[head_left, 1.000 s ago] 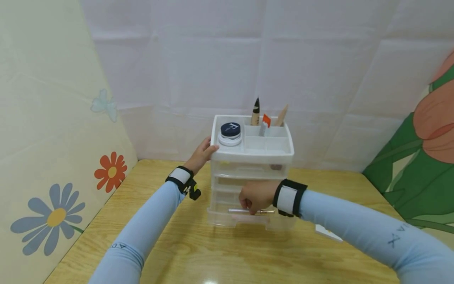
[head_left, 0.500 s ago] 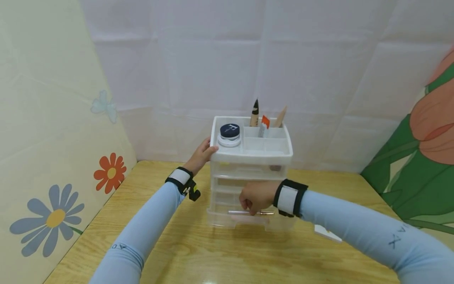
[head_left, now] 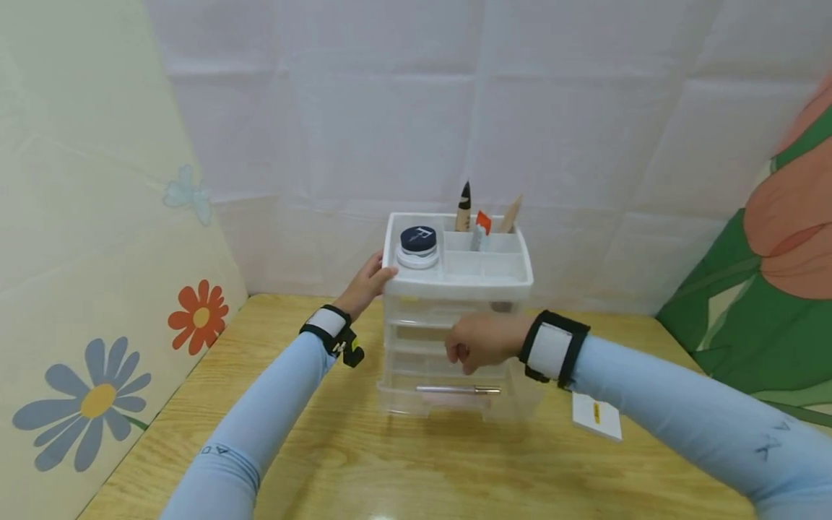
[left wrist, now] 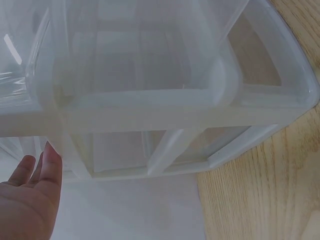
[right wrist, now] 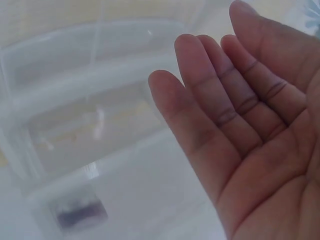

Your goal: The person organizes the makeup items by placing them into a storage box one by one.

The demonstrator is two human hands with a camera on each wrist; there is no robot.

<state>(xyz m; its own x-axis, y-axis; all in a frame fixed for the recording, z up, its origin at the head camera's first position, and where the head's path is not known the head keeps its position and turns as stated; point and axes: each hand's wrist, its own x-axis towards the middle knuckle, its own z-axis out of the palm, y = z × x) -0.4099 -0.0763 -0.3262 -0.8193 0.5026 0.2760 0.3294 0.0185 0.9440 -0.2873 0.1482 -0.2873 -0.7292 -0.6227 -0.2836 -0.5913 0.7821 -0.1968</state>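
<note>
A white storage unit [head_left: 458, 290] with clear drawers stands on the table, its bottom drawer [head_left: 403, 403] pulled out. My left hand [head_left: 364, 287] rests against the unit's upper left side, thumb at the top rim; the left wrist view shows its fingers [left wrist: 51, 165] fairly straight on the frame. In front of the middle drawers hovers my right hand [head_left: 487, 341], holding nothing; the right wrist view shows its fingers [right wrist: 200, 75] loosely bent. Below it, a slim pinkish pen-like stick [head_left: 448, 390] with a gold-coloured end lies across the bottom drawer's front.
On the unit's top tray are a dark-lidded round jar [head_left: 418, 238], a black-tipped beige tube [head_left: 464, 209], an orange-topped item [head_left: 482, 224] and a pointed beige item [head_left: 510, 214]. A flat white item [head_left: 596, 417] with a yellow mark lies on the table at right.
My right hand has let go of the pinkish stick and moved up and slightly right, leaving it in the bottom drawer. The left hand stays on the unit.
</note>
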